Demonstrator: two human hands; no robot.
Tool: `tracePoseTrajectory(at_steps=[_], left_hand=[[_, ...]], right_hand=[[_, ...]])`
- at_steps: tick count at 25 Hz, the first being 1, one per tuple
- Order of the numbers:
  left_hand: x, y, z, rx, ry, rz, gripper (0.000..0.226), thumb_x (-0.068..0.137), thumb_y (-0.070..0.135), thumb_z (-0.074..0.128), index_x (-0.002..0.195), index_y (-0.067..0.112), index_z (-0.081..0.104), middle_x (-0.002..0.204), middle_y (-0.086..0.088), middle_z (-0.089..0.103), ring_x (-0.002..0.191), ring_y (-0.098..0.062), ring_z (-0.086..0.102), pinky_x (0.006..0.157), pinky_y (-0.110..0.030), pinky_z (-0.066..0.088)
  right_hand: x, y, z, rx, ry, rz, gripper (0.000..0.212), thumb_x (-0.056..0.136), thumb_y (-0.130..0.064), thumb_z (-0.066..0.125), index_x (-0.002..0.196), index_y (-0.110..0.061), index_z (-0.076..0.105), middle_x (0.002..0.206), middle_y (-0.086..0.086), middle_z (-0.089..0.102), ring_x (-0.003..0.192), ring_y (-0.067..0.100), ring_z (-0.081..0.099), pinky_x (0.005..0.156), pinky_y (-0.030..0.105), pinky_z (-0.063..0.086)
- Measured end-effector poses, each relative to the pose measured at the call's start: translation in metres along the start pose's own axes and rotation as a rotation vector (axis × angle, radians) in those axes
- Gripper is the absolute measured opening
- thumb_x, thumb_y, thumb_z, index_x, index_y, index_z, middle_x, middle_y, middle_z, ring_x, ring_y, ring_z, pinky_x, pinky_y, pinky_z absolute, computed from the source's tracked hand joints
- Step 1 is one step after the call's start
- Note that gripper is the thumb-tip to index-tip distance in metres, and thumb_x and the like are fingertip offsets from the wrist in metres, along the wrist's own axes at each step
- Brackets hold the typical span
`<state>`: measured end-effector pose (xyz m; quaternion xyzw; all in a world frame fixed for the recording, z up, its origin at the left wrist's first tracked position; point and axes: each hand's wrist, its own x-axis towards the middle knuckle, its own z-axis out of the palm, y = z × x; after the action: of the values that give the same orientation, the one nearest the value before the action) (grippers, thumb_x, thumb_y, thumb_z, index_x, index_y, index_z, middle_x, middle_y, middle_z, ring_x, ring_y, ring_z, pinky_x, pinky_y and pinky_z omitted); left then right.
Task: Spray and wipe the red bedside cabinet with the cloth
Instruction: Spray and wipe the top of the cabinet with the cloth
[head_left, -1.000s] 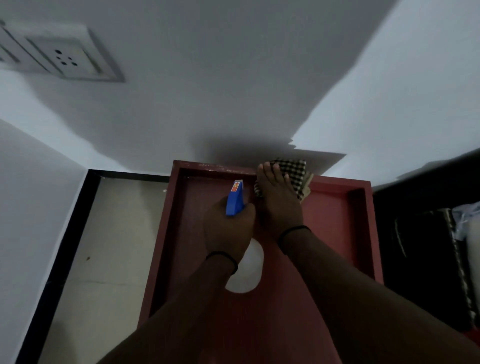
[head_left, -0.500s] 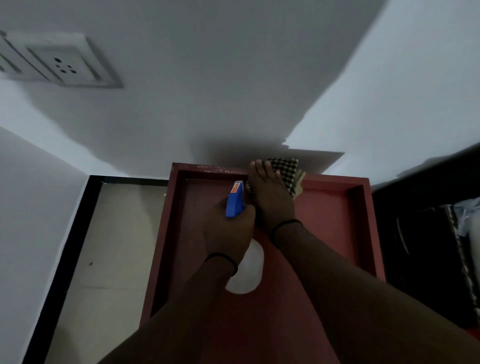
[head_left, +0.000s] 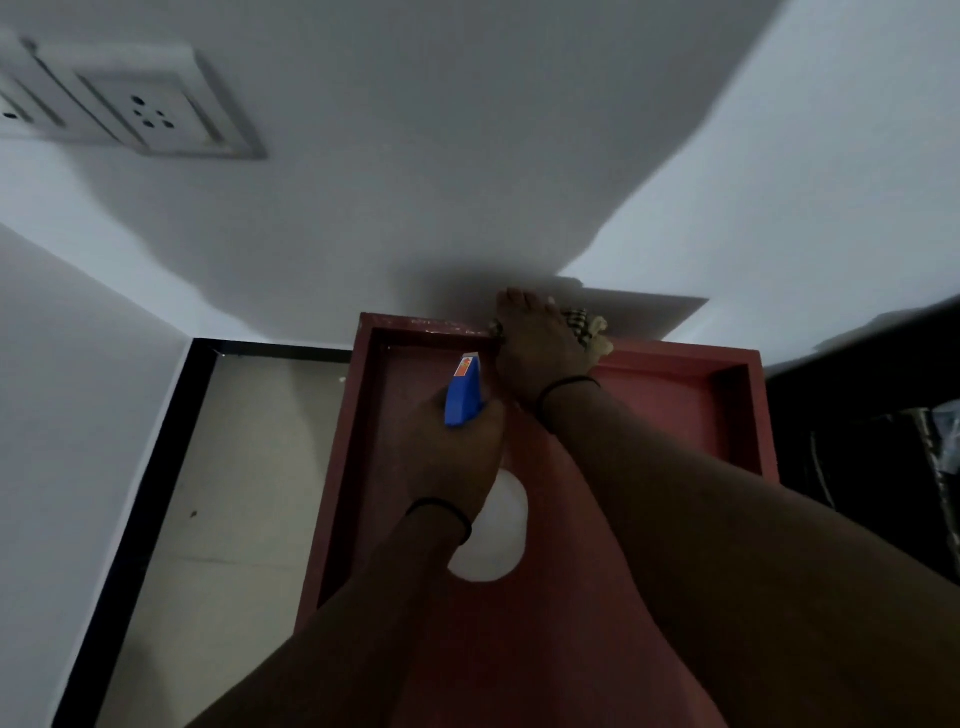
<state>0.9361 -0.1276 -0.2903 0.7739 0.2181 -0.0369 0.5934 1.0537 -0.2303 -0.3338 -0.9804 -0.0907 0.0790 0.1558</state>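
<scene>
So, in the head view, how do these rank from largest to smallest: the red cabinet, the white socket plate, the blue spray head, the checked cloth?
1. Red bedside cabinet
2. White rectangular wall socket plate
3. Blue plastic spray head and checked fabric cloth: they look alike, because the right hand hides most of the cloth.

Red bedside cabinet (head_left: 675, 395): matt painted finish. Cloth (head_left: 584, 323): woven checked fabric. Spray bottle (head_left: 464, 391): smooth blue plastic head. Wall socket (head_left: 150, 114): glossy white plastic.
</scene>
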Motion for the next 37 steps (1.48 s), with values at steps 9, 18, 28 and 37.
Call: tracePoseTrajectory(at_steps=[9, 18, 28, 37], left_hand=[[-0.006, 0.000, -0.006, 0.012, 0.026, 0.023, 0.021, 0.089, 0.015, 0.063, 0.070, 0.016, 0.054, 0.057, -0.005, 0.051, 0.050, -0.015, 0.048, 0.054, -0.028, 0.044], [-0.014, 0.000, -0.005, 0.012, 0.024, 0.011, 0.024, 0.091, 0.008, 0.063, 0.071, 0.017, 0.052, 0.060, -0.005, 0.049, 0.053, -0.018, 0.047, 0.054, -0.027, 0.044], [-0.023, 0.008, -0.006, 0.055, 0.006, 0.035, 0.019, 0.089, 0.012, 0.066, 0.073, 0.008, 0.056, 0.061, -0.016, 0.050, 0.052, -0.021, 0.047, 0.053, -0.034, 0.045], [-0.004, 0.012, -0.022, 0.028, 0.056, 0.032, 0.027, 0.089, 0.008, 0.067, 0.070, 0.019, 0.052, 0.060, -0.005, 0.048, 0.053, -0.020, 0.047, 0.054, -0.029, 0.046]], right_hand=[[-0.038, -0.004, 0.003, 0.004, 0.041, -0.043, 0.061, 0.102, -0.023, 0.041, 0.157, -0.010, 0.017, 0.164, 0.008, 0.015, 0.153, 0.023, 0.007, 0.121, 0.032, -0.004], [-0.091, 0.012, 0.002, 0.240, -0.023, -0.112, 0.064, 0.097, -0.015, 0.052, 0.155, -0.014, 0.025, 0.163, 0.004, 0.021, 0.152, 0.020, 0.013, 0.124, 0.039, 0.012], [-0.104, 0.011, -0.047, 1.576, 0.211, 0.819, 0.016, 0.100, -0.012, 0.054, 0.110, -0.014, 0.066, 0.113, 0.009, 0.070, 0.105, 0.023, 0.067, 0.089, 0.035, 0.056], [-0.043, -0.004, -0.080, 0.594, 0.457, 0.340, 0.042, 0.083, -0.010, 0.053, 0.118, -0.026, 0.068, 0.123, -0.001, 0.067, 0.112, 0.021, 0.063, 0.097, 0.036, 0.051]])
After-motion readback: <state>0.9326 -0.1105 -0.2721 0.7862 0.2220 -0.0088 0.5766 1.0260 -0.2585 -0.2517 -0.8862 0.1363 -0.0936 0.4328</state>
